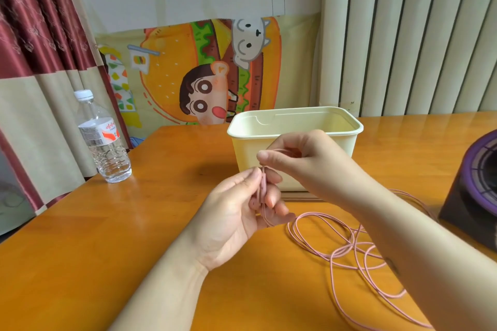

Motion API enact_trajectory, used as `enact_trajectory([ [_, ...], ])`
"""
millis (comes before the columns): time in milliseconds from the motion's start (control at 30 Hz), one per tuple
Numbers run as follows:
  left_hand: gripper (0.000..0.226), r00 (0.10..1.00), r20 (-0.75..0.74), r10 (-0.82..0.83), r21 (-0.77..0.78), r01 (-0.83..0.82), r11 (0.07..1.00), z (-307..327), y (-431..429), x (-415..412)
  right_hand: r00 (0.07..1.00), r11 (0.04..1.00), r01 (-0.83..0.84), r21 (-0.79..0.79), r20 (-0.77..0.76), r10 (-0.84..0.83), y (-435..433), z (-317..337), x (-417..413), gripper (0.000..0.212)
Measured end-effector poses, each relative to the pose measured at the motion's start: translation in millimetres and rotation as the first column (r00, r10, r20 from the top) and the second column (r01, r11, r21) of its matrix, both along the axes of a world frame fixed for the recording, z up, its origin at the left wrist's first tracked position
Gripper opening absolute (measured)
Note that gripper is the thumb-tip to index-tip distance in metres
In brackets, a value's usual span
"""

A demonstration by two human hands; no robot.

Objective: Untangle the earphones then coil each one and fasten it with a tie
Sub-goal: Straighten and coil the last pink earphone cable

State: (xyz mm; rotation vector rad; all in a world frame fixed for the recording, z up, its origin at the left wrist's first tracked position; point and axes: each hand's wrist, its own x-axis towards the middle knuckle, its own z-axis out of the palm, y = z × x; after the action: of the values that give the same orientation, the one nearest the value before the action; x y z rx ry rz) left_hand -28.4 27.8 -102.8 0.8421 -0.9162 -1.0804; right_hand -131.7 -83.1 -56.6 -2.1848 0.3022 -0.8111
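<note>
Pink earphones (347, 250) lie in loose tangled loops on the orange table (107, 236), right of centre. My left hand (236, 212) is palm up and grips the pink inline remote and cable between thumb and fingers. Just above it, my right hand (298, 161) pinches a stretch of the same cable, with a small loop curving over its fingers. The rest of the cable trails from my hands down onto the table and under my right forearm. No tie is in view.
A cream plastic tub (293, 129) stands open right behind my hands. A clear water bottle (103, 142) stands at the table's left edge. A dark purple-rimmed object (476, 188) sits at the right edge. A cartoon cloth and curtains hang behind.
</note>
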Motion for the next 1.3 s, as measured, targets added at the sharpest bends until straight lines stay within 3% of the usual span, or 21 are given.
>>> enact_trajectory([
  [100,0.028,0.982,-0.148,-0.121,-0.086,0.109,0.990,3,3,4,0.999,0.982,-0.007,0.187,0.041,-0.001,-4,-6,3,0.025],
  [167,0.030,0.962,-0.227,-0.155,-0.136,0.126,0.983,0,1,11,1.000,0.973,-0.022,0.231,0.016,0.019,-4,-14,6,0.029],
  [233,0.029,0.953,-0.278,-0.123,-0.137,0.087,0.987,-5,-6,21,0.997,0.983,-0.031,0.182,-0.069,0.044,-5,-23,9,0.035],
  [333,0.040,0.951,-0.303,0.059,-0.069,-0.084,0.994,-12,-16,41,0.956,0.995,-0.094,0.029,-0.277,0.098,1,-27,10,0.034],
  [467,0.046,0.958,-0.265,0.112,-0.066,-0.134,0.989,-17,-17,49,0.882,0.973,-0.207,-0.097,-0.449,0.143,11,-17,4,0.023],
  [567,0.064,0.964,-0.217,0.155,-0.073,-0.174,0.982,-13,-15,44,0.917,0.968,-0.138,-0.210,-0.397,0.045,9,-10,1,0.019],
  [633,0.079,0.966,-0.209,0.152,-0.087,-0.173,0.981,-11,-14,39,0.958,0.964,-0.028,-0.264,-0.282,-0.049,8,-9,2,0.012],
  [733,0.060,0.966,-0.186,0.180,-0.080,-0.197,0.977,-14,-14,36,0.980,0.961,0.018,-0.277,-0.185,-0.071,8,-14,4,0.007],
  [1100,0.037,0.933,-0.248,0.259,-0.016,-0.271,0.962,-11,-16,30,0.998,0.928,0.048,-0.369,-0.029,-0.064,6,-36,18,0.004],
  [1300,0.045,0.897,-0.363,0.253,-0.047,-0.288,0.956,-12,-18,35,1.000,0.907,0.028,-0.420,0.012,-0.025,7,-43,19,0.002],
])
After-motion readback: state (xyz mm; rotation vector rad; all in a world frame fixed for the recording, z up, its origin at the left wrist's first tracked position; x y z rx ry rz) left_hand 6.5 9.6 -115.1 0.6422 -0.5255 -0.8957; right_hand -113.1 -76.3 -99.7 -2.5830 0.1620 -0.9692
